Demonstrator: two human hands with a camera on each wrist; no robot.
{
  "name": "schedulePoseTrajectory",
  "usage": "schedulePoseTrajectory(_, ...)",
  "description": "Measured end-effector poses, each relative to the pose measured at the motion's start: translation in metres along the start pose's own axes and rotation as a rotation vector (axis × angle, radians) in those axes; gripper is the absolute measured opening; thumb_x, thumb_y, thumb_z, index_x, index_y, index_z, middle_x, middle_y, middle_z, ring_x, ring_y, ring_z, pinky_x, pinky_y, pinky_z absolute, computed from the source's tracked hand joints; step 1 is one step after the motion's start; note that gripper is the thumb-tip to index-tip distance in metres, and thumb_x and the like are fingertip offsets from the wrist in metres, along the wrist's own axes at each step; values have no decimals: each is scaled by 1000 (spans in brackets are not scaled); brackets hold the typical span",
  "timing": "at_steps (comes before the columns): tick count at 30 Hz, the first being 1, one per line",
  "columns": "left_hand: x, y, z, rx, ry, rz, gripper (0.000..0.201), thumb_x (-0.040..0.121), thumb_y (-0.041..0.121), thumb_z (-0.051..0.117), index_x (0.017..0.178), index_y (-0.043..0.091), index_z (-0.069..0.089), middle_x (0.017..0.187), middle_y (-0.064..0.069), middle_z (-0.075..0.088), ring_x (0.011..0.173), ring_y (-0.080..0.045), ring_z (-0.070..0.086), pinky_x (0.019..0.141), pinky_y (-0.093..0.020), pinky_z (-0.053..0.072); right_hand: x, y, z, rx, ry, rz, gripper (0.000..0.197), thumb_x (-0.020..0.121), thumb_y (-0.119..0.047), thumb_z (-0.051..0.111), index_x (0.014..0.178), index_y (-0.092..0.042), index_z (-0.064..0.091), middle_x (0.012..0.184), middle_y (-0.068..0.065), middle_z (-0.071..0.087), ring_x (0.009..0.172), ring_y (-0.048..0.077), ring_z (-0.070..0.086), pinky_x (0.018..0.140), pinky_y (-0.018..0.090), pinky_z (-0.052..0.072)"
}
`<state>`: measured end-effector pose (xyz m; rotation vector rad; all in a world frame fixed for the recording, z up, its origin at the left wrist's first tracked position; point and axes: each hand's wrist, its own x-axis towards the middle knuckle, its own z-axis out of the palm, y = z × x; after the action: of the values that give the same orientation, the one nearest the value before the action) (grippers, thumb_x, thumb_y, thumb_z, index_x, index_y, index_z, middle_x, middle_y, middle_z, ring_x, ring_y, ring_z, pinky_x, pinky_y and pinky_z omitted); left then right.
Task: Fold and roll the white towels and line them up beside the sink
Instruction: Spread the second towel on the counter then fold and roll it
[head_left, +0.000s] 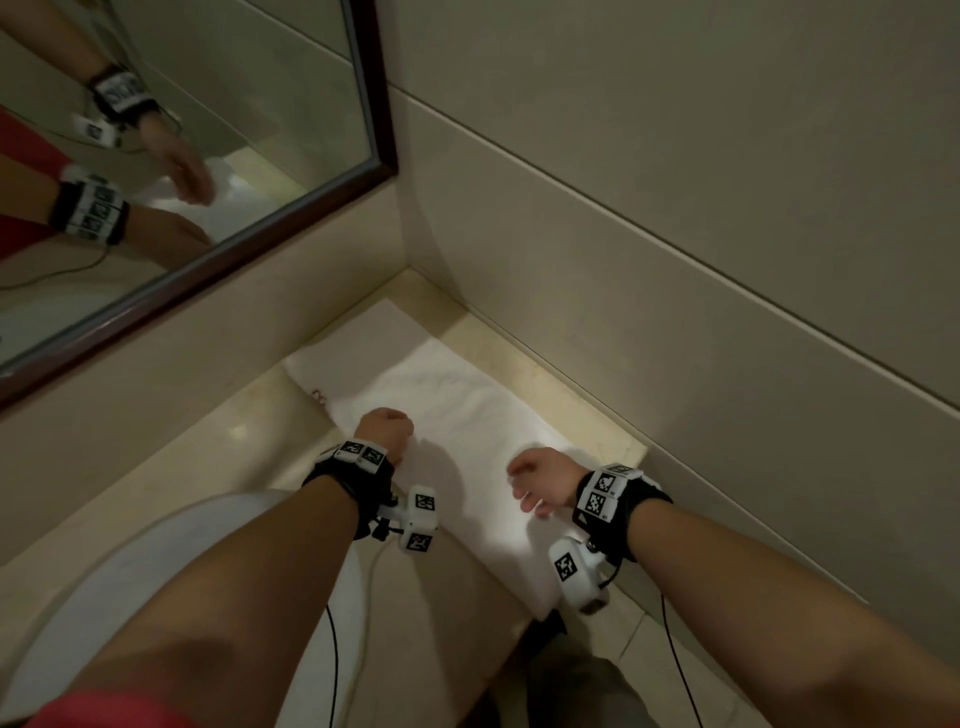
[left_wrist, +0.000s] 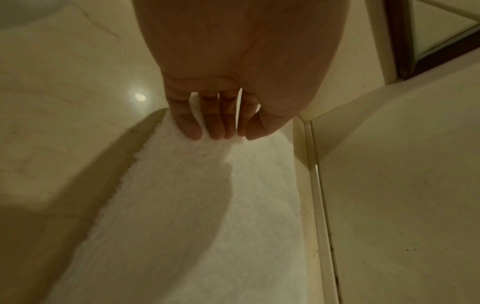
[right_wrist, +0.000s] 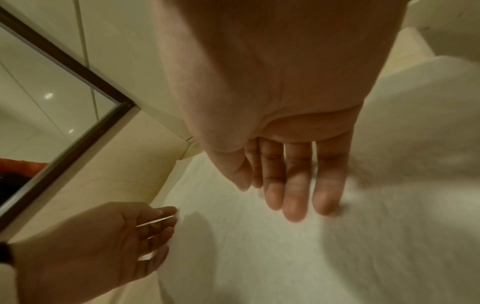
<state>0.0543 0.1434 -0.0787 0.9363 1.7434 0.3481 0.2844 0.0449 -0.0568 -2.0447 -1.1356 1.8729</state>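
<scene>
A white towel (head_left: 457, 410) lies flat as a long strip on the beige counter (head_left: 218, 467), running from the far corner to the front edge, where its near end hangs over. My left hand (head_left: 387, 428) stands on the towel's left edge, its straight fingers (left_wrist: 210, 127) pointing down with their tips on the cloth (left_wrist: 194, 205). My right hand (head_left: 530, 488) is over the strip's right side, nearer to me. Its fingers (right_wrist: 293, 201) are straight and spread at the towel (right_wrist: 259, 257); the blur hides whether they touch. The left hand (right_wrist: 155, 226) shows there at the lower left.
A white sink basin (head_left: 130, 561) sits in the counter left of the towel. A dark-framed mirror (head_left: 182, 156) hangs on the back wall and reflects both hands. A tiled side wall (head_left: 675, 260) runs close along the towel's right. The floor lies below the front edge.
</scene>
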Motion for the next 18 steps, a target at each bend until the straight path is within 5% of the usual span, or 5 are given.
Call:
schedulePoseTrajectory(4, -2, -1, 2, -11, 81, 15, 23, 91, 19, 57, 110, 8, 66, 100, -17, 67, 79, -31, 61, 70, -36, 53, 7, -16, -11, -129, -16, -64, 17, 90, -4, 48, 97, -14, 59, 78, 10, 63, 54, 21, 57, 45, 27, 42)
schedulePoseTrajectory(9, -11, -3, 0, 12, 232, -30, 22, 90, 18, 60, 108, 7, 67, 109, -17, 68, 102, -37, 63, 87, -40, 54, 35, -40, -32, -262, 102, -168, 13, 89, -10, 54, 100, -13, 61, 81, 12, 65, 60, 23, 60, 60, 34, 54)
schedulePoseTrajectory(13, -22, -8, -2, 16, 340, -124, 26, 92, 13, 57, 115, 1, 63, 120, -16, 64, 113, -33, 58, 95, -32, 46, 62, -66, -48, -513, 175, -245, 22, 91, -20, 56, 111, -15, 62, 110, 8, 64, 93, 25, 63, 79, 30, 50)
schedulePoseTrajectory(18, -33, -28, -7, -1, 364, -265, 18, 81, 13, 66, 95, 4, 71, 98, -13, 71, 97, -30, 68, 70, -26, 52, 89, -87, -52, -625, 211, -307, 35, 92, -23, 55, 126, -14, 52, 130, 9, 52, 111, 28, 55, 93, 34, 47)
